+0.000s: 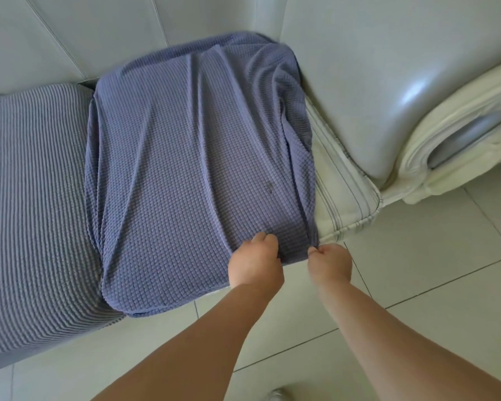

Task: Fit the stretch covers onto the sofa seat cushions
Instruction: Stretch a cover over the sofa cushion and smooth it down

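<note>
Pale floor tiles point(417, 328) and a white leather sofa point(388, 82) framed the scene. At left, one seat cushion point(32, 198) already wore its ribbed cover. Beside it, the loose purple cover point(191, 169) lay draped over the end cushion point(344, 192), whose striped right edge remained bare. The left hand point(256, 263) and right hand point(330, 263) were both closed on the cover's front right corner (fingers curled into the fabric), probably to stretch it sideways over that exposed edge.

No readable text, label or number appears anywhere.
</note>
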A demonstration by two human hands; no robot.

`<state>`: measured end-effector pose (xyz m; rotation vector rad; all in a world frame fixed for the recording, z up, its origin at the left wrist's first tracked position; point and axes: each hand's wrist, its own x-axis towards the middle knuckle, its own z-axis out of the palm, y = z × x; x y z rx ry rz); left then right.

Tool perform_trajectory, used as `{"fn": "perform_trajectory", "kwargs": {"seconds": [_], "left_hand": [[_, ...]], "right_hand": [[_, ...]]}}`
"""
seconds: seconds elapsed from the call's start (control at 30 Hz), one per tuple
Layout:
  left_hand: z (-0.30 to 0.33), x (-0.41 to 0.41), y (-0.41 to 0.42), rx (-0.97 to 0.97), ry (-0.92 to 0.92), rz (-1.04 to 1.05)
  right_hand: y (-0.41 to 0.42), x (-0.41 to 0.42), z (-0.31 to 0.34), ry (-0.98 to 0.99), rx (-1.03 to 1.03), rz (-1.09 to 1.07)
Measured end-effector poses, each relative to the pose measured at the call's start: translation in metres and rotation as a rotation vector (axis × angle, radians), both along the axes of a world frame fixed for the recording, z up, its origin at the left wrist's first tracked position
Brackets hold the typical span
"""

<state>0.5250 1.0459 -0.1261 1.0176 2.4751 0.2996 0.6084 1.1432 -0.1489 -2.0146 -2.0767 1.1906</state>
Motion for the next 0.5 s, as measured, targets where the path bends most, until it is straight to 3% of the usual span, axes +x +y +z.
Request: {"fn": "perform_trajectory", "kwargs": {"seconds": [0.27, 0.5], "left_hand": [[0.003, 0.002, 0.007, -0.051, 0.020, -0.017], [0.006, -0.006, 0.013, -0.073, 0.004, -0.119]], "right_hand": [[0.022, -0.014, 0.028, 0.172, 0.036, -0.016], [0.027, -0.059, 0.029, -0.067, 0.123, 0.209]]}}
